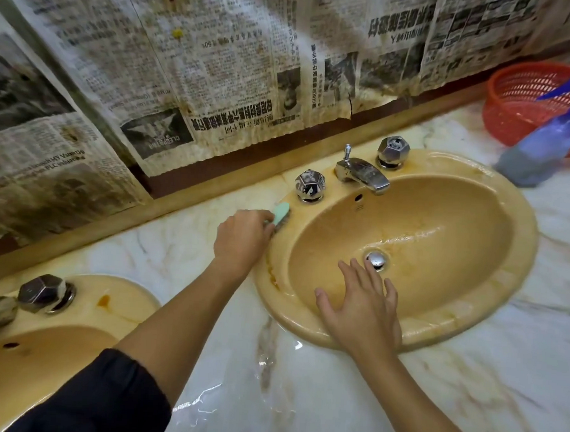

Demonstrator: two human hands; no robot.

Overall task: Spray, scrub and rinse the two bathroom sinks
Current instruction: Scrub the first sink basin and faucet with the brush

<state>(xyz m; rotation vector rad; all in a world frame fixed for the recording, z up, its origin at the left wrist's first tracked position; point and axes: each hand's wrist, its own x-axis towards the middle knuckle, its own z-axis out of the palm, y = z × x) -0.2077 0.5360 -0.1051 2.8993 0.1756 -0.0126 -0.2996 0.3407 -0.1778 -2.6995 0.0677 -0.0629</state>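
Two yellow-tan oval sinks sit in a marble counter. The right sink (pixel 519 248) is wet, with brown stains on its left rim and a chrome drain (pixel 377 259). My left hand (pixel 241 240) is shut on a pale green scrub brush (pixel 50 202), pressed on that sink's back-left rim beside the left tap knob (pixel 310 185). My right hand (pixel 364 314) lies flat with fingers spread on the front rim, reaching into the bowl. The left sink (pixel 83 317) is partly in view at bottom left. A blue spray bottle (pixel 545 143) stands at far right.
A chrome faucet (pixel 361 173) and a right knob (pixel 393 152) stand at the back of the right sink. A red plastic basket (pixel 514 105) sits behind the bottle. Water pools on the marble counter (pixel 268 380). Stained newspaper (pixel 185 78) covers the wall.
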